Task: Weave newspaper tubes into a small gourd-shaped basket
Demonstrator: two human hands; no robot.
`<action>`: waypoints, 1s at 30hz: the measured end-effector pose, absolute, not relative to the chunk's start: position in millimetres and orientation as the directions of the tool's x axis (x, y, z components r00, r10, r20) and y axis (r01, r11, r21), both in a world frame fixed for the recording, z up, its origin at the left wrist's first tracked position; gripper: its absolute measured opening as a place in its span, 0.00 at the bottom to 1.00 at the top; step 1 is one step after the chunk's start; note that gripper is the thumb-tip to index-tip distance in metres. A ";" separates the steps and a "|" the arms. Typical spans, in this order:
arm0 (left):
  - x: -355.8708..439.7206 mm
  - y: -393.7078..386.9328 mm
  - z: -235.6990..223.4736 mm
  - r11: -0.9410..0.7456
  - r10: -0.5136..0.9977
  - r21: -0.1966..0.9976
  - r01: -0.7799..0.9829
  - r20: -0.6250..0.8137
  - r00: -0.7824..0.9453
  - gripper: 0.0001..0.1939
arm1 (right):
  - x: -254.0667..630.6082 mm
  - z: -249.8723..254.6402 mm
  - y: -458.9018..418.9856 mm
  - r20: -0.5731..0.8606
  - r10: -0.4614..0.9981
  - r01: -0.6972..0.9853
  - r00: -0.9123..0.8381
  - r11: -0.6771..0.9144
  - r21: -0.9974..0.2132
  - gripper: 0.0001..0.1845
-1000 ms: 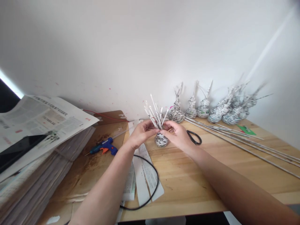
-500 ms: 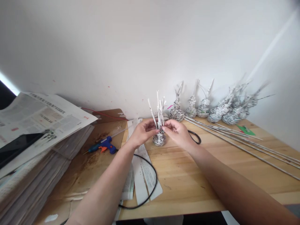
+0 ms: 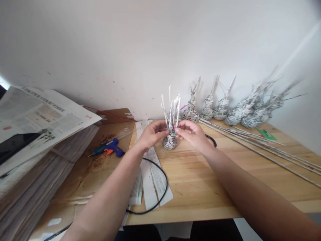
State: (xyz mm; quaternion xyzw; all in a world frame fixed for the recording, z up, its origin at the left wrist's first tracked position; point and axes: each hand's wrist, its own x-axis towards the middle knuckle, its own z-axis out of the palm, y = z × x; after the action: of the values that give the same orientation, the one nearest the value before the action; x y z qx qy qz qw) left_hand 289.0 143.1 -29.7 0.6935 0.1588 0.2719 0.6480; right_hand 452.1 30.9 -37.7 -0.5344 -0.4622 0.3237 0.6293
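Note:
A small woven newspaper vase (image 3: 170, 142) stands upright on the wooden table, with several rolled paper sticks rising from its top. My left hand (image 3: 153, 134) grips its neck from the left, thumb and fingers pinched at the base of the sticks. From the right, my right hand (image 3: 190, 131) pinches the same neck, thumb and forefinger by a stick. The far side of the neck and some fingertips are hidden behind the sticks and hands.
Several woven paper pieces (image 3: 192, 112) line the wall at the back right. Long paper rods (image 3: 253, 144) cross the right side. A blue glue gun (image 3: 110, 147) lies on cardboard (image 3: 86, 187) at left, its black cable (image 3: 167, 182) looping over paper strips. Stacked newspapers (image 3: 45, 187) fill the left.
The view has shifted slightly. The upright sticks stand a little more spread apart at the top. Both hands stay at the vase's neck, with small finger movements.

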 end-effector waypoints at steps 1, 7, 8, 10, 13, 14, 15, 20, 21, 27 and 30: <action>288.9 142.9 -30.0 -0.103 0.562 0.987 -0.127 0.163 0.811 0.28 | 451.8 -37.3 30.7 0.232 0.903 0.080 0.362 0.218 -0.973 0.24; 291.7 141.9 -35.5 -0.180 0.604 0.978 -0.106 0.195 0.773 0.30 | 452.3 -35.5 29.2 0.268 0.906 0.136 0.328 0.236 -0.962 0.18; 292.1 142.0 -36.0 -0.175 0.620 0.979 -0.102 0.190 0.761 0.30 | 452.6 -35.0 28.6 0.283 0.905 0.159 0.319 0.244 -0.957 0.16; 292.4 142.2 -36.3 -0.164 0.625 0.982 -0.096 0.179 0.760 0.28 | 452.9 -33.9 27.2 0.319 0.898 0.198 0.304 0.268 -0.943 0.11; 292.4 142.3 -35.6 -0.171 0.608 0.980 -0.101 0.186 0.772 0.25 | 452.6 -33.2 24.7 0.373 0.887 0.266 0.271 0.303 -0.915 0.07; 292.4 142.2 -35.3 -0.178 0.608 0.979 -0.100 0.189 0.771 0.24 | 452.4 -33.4 23.9 0.399 0.881 0.304 0.254 0.319 -0.898 0.07; 292.5 142.0 -35.2 -0.182 0.611 0.978 -0.099 0.191 0.768 0.24 | 452.3 -33.6 23.1 0.430 0.872 0.347 0.235 0.338 -0.875 0.09; 292.8 140.3 -34.4 -0.183 0.633 0.976 -0.120 0.210 0.745 0.26 | 452.0 -33.9 20.6 0.567 0.795 0.539 0.217 0.387 -0.749 0.15; 292.7 139.8 -34.1 -0.178 0.632 0.976 -0.122 0.208 0.746 0.27 | 451.8 -33.7 20.5 0.577 0.782 0.552 0.235 0.381 -0.742 0.15; 291.8 137.2 -30.0 -0.165 0.578 0.982 -0.087 0.168 0.798 0.21 | 447.9 -34.4 21.7 0.545 0.763 0.487 0.347 0.351 -0.800 0.13; 291.5 137.6 -27.6 -0.212 0.587 0.976 -0.043 0.162 0.793 0.19 | 446.8 -37.4 22.1 0.549 0.748 0.484 0.373 0.348 -0.803 0.12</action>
State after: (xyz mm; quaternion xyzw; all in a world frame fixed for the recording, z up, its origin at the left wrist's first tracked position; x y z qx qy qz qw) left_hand 291.5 137.6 -27.6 0.7330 0.1855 0.2625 0.5995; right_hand 446.8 22.1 -37.4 -0.5607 -0.5494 0.1083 0.6099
